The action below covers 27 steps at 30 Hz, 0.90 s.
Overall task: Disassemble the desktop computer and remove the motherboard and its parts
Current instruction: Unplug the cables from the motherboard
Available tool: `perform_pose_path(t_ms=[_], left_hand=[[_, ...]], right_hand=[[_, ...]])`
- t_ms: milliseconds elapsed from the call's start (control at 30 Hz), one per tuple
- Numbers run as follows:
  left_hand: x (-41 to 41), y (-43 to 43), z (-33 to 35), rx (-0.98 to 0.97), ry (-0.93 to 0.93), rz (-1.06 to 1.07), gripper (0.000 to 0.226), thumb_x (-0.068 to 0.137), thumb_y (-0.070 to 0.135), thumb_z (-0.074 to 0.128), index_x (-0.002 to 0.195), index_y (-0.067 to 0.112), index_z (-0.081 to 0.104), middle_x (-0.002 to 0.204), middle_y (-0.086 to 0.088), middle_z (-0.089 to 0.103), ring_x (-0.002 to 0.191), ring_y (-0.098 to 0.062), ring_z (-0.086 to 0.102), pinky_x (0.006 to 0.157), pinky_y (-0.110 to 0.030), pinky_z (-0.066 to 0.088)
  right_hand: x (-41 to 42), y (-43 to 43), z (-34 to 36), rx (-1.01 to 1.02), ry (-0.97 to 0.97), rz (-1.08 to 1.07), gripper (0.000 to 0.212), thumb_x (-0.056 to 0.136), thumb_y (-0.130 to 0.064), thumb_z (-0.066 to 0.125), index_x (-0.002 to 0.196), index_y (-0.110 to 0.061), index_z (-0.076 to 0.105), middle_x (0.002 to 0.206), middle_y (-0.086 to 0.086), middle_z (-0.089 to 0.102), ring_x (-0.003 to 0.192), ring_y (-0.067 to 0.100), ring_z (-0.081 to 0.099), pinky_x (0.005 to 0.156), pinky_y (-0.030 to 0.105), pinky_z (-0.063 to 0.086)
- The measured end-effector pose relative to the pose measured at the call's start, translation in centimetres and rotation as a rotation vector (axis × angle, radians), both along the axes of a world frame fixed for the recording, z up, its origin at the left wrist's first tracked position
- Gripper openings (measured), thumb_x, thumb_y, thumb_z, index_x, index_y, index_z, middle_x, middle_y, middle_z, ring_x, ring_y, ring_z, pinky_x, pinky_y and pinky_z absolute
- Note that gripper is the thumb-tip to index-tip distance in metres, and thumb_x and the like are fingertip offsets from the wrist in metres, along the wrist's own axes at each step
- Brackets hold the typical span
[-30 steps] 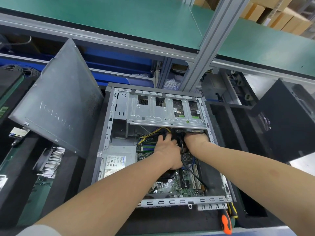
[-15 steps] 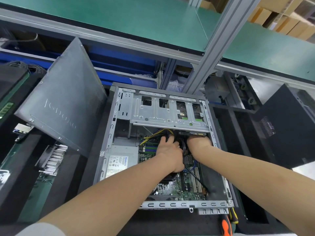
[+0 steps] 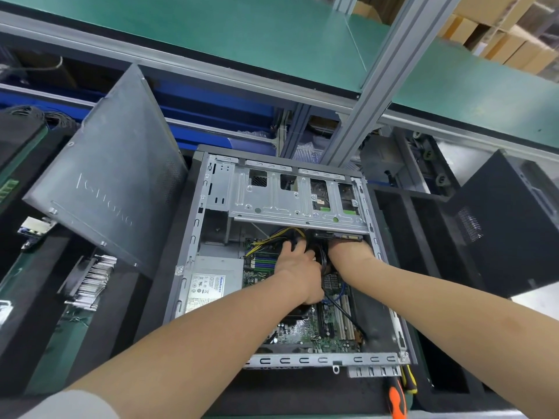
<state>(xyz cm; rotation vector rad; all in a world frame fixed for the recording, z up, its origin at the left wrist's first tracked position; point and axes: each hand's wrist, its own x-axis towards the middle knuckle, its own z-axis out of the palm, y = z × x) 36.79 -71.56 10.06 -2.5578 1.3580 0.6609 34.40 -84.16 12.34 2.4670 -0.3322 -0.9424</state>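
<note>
An open desktop case (image 3: 193, 237) lies on its side in front of me. Its green motherboard (image 3: 305, 331) shows at the bottom, the grey power supply (image 3: 211, 282) at the left, and the silver drive cage (image 3: 290, 201) across the top. My left hand (image 3: 298, 267) reaches under the cage edge, fingers curled around a bundle of black and yellow cables (image 3: 281, 237). My right hand (image 3: 348, 252) is beside it, pushed under a drive (image 3: 338, 236) at the cage; its fingers are hidden.
The removed side panel (image 3: 112, 176) leans at the left of the case. A finned heatsink (image 3: 90, 282) lies in a foam tray at left. Another black case (image 3: 511, 219) stands at right. An orange-handled screwdriver (image 3: 396, 400) lies by the case's near right corner.
Both hands stay in the same spot under the drive cage; only the view has shifted slightly.
</note>
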Motion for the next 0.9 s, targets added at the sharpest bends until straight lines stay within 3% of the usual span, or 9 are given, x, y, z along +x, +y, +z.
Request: perform_pose_path(t_ms=[67,133,267,367,467,500,633,767,900], left_hand=[[0.1,0.0,0.0,-0.005,0.010,0.005,0.063,0.093,0.050,0.049,0.148,0.020,0.050,0.157,-0.007,0.038,0.150,-0.035,0.012,0.116,-0.060,0.014],[0.1,0.0,-0.1,-0.008,0.017,0.011,0.063,0.092,0.050,0.049,0.148,0.020,0.050,0.156,-0.006,0.038,0.150,-0.035,0.012,0.116,-0.060,0.014],[0.2,-0.1,-0.2,-0.013,0.030,0.011,0.062,0.091,0.049,0.049,0.147,0.022,0.051,0.154,-0.005,0.040,0.149,-0.036,0.012,0.116,-0.060,0.015],[0.3,0.0,-0.2,-0.024,0.045,0.004,0.062,0.088,0.044,0.048,0.147,0.023,0.052,0.153,-0.006,0.040,0.147,-0.037,0.014,0.114,-0.060,0.016],[0.5,0.2,-0.1,-0.048,0.062,-0.011,0.063,0.088,0.043,0.046,0.148,0.025,0.050,0.152,-0.008,0.041,0.146,-0.038,0.016,0.114,-0.060,0.017],[0.6,0.3,-0.1,-0.070,0.072,-0.011,0.061,0.089,0.044,0.047,0.147,0.026,0.051,0.150,-0.008,0.043,0.145,-0.038,0.017,0.114,-0.060,0.017],[0.8,0.7,-0.1,-0.194,0.115,0.007,0.048,0.092,0.051,0.055,0.140,0.045,0.056,0.140,-0.006,0.050,0.139,-0.037,0.026,0.115,-0.059,0.019],[0.9,1.0,-0.2,-0.260,0.075,0.016,0.047,0.088,0.061,0.056,0.133,0.048,0.061,0.134,-0.004,0.056,0.131,-0.032,0.034,0.110,-0.053,0.026],[0.8,1.3,-0.4,-0.201,0.048,-0.020,0.057,0.090,0.065,0.046,0.146,0.058,0.043,0.149,-0.003,0.047,0.140,-0.032,0.026,0.113,-0.054,0.021]], right_hand=[[-0.6,0.4,0.1,0.004,-0.051,0.049,0.041,0.097,-0.003,0.057,0.138,-0.009,0.054,0.133,0.008,0.063,0.121,0.031,0.063,0.087,0.040,0.054],[-1.3,0.8,0.2,0.004,-0.084,0.098,0.044,0.096,-0.006,0.058,0.139,-0.010,0.050,0.132,0.009,0.063,0.120,0.030,0.062,0.088,0.039,0.052],[-3.2,1.2,0.4,-0.080,-0.046,0.198,0.057,0.099,-0.028,0.059,0.150,-0.011,0.037,0.145,0.011,0.048,0.135,0.029,0.045,0.111,0.039,0.035],[-4.7,2.4,0.7,-0.175,0.027,0.211,0.061,0.104,-0.035,0.047,0.156,-0.008,0.033,0.155,0.015,0.038,0.143,0.035,0.030,0.120,0.043,0.023],[-5.9,4.3,0.7,-0.176,0.067,0.151,0.064,0.107,-0.037,0.041,0.161,-0.006,0.024,0.166,0.022,0.022,0.154,0.047,0.003,0.123,0.050,0.017],[-6.3,4.9,0.7,-0.153,0.069,0.136,0.058,0.108,-0.034,0.040,0.160,-0.008,0.030,0.165,0.022,0.025,0.154,0.048,0.005,0.120,0.050,0.023],[-8.4,5.4,0.6,0.044,-0.056,-0.017,0.035,0.102,-0.012,0.049,0.136,-0.010,0.059,0.137,0.013,0.059,0.126,0.034,0.055,0.097,0.041,0.046],[-9.6,4.8,0.6,0.274,-0.095,-0.253,0.041,0.100,-0.008,0.052,0.139,-0.001,0.044,0.139,0.017,0.056,0.125,0.033,0.059,0.098,0.041,0.051],[-9.8,4.4,1.5,0.488,-0.185,-0.361,0.035,0.105,-0.015,0.047,0.136,-0.001,0.042,0.135,0.019,0.054,0.122,0.032,0.057,0.095,0.037,0.049]])
